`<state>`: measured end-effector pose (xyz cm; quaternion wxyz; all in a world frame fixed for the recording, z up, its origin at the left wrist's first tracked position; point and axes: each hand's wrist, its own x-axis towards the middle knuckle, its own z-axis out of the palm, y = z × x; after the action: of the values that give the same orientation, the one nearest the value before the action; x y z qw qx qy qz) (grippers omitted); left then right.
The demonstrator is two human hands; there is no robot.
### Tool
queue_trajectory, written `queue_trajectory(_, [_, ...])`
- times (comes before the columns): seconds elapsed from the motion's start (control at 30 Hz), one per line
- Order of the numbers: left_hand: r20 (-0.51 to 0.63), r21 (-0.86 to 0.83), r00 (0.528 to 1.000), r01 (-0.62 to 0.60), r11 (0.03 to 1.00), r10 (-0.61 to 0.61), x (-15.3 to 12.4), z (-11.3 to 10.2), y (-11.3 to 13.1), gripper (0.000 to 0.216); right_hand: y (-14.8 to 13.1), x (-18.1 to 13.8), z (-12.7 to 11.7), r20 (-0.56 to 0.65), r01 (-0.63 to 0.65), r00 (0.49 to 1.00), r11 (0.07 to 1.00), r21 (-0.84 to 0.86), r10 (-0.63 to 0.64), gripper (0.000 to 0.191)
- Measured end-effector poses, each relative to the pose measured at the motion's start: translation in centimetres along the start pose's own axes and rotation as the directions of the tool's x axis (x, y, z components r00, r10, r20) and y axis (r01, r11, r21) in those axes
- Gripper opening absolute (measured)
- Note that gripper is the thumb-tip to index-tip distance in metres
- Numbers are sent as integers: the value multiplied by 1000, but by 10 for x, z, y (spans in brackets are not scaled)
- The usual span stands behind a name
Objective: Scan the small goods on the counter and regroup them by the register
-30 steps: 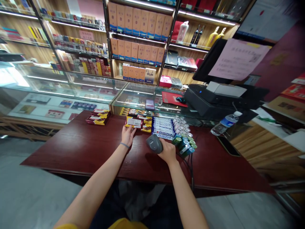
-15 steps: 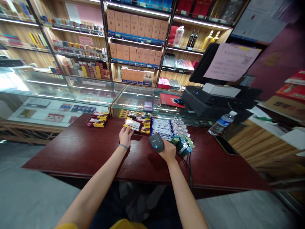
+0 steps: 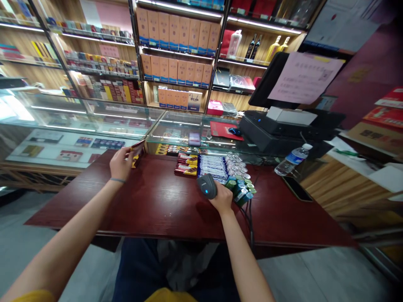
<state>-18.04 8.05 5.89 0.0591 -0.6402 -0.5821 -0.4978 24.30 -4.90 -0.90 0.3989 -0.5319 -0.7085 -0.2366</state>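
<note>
My left hand [image 3: 121, 162] is closed on a flat chocolate packet [image 3: 137, 146], tilted up over the left pile of yellow-and-dark-red packets [image 3: 136, 161]. That pile is largely hidden behind the hand. Gripped in my right hand [image 3: 223, 198] is a dark grey barcode scanner [image 3: 207, 186] with a blue light, held above the middle of the desk. Beyond the scanner lie two stacks of chocolate packets [image 3: 186, 169], and beside them rows of blue-and-white wrapped bars [image 3: 213, 167]. Silver-topped small packs [image 3: 236, 164] and green cans or tubes [image 3: 242, 193] sit to their right.
The dark red desk [image 3: 151, 209] meets a glass display case [image 3: 176, 121] at the back. On the right are a water bottle [image 3: 292, 159], a phone [image 3: 297, 188] and a black till [image 3: 270, 132]. A cable [image 3: 251, 222] runs over the desk's front edge.
My left hand has carried a chocolate packet from the middle stacks leftward to the left pile, turning it up on edge. My right hand and the scanner have stayed nearly still.
</note>
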Motion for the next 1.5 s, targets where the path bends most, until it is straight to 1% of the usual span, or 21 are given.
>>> queue_trajectory(0.07, [80,114,989,-136,984,128,4,-14,-22,27,0,1,-1,-15,-6,1000,1000,-1,6,34])
queue_trajectory(0.13, [177,189,961,-244,951,211,4,-23,-42,28,-1,3,-2,-24,-5,1000,1000,0,5,34])
queue_trajectory(0.23, [304,256,916,-342,904,260,0,-31,-67,31,-2,6,-4,-33,9,999,1000,-3,-10,34])
queue_trajectory(0.3, [366,271,889,-383,883,274,-3,-33,-78,34,-2,6,-5,-36,17,999,1000,-9,-17,33])
queue_trajectory(0.4, [421,287,867,-408,867,269,-7,-32,-86,37,-1,5,-3,-54,14,998,1000,-13,-15,33])
queue_trajectory(0.53, [450,313,862,-397,863,234,-7,-25,-89,37,3,2,1,-45,34,998,999,-27,-35,35])
queue_trajectory(0.67, [469,298,856,-385,874,217,-7,-19,-90,38,4,0,4,-39,27,999,999,-40,-28,35])
queue_trajectory(0.83, [487,264,840,-405,876,241,-10,-13,-97,39,5,-2,6,-2,-11,1000,999,-50,11,37])
queue_trajectory(0.97, [483,231,837,-406,884,258,-11,-10,-101,39,5,-3,7,7,-27,1000,999,-44,28,36])
queue_trajectory(1.03, [460,217,850,-387,896,255,-12,-8,-99,40,4,-2,6,12,-36,999,998,-46,37,36])
queue_trajectory(1.1, [406,223,884,-341,913,231,-14,-4,-92,41,3,-1,5,11,-37,999,998,-48,38,36])
queue_trajectory(1.17, [356,224,910,-305,926,213,-17,2,-80,40,2,1,4,-15,-28,1000,998,-49,27,35])
queue_trajectory(1.2, [347,213,912,-302,929,217,-18,7,-72,39,1,2,3,-31,-23,999,999,-47,21,35])
queue_trajectory(1.27, [352,166,905,-313,935,240,-21,18,-54,37,0,4,2,-47,-22,999,999,-39,20,34])
queue_trajectory(1.4, [345,55,893,-328,943,290,-26,47,-9,36,-2,6,0,-34,-50,998,998,-27,49,33])
queue_trajectory(1.5, [364,-37,866,-355,934,343,-34,69,29,36,-2,6,-1,-47,-49,998,998,-25,48,34])
